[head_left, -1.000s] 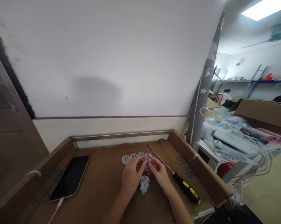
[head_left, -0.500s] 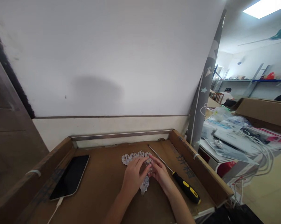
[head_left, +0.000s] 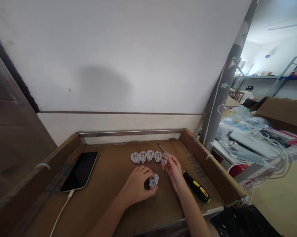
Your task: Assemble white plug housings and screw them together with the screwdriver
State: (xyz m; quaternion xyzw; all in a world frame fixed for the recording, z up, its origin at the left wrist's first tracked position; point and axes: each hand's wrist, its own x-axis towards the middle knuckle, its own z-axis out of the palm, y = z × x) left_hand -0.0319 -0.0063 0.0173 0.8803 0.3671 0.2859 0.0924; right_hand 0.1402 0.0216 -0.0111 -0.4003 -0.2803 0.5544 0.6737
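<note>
My left hand (head_left: 136, 184) curls around a clear plastic plug part (head_left: 153, 181) that lies on the brown work tray (head_left: 109, 184). My right hand (head_left: 173, 168) pinches another clear plug part (head_left: 164, 159) and holds it at the right end of a row of several clear plug parts (head_left: 145, 156) standing near the tray's back. The two hands are a short way apart.
A black-and-yellow screwdriver (head_left: 195, 186) lies right of my right hand, its shaft pointing to the back. A dark phone (head_left: 80, 171) on a white cable lies at the tray's left. A grey post (head_left: 221, 89) and a cluttered table (head_left: 252, 141) stand to the right; a person sits far off.
The hands have parted: my right hand moved to the row's right end with a plug part, and my left hand dropped back onto the single plug part. The camera tilted down slightly.
</note>
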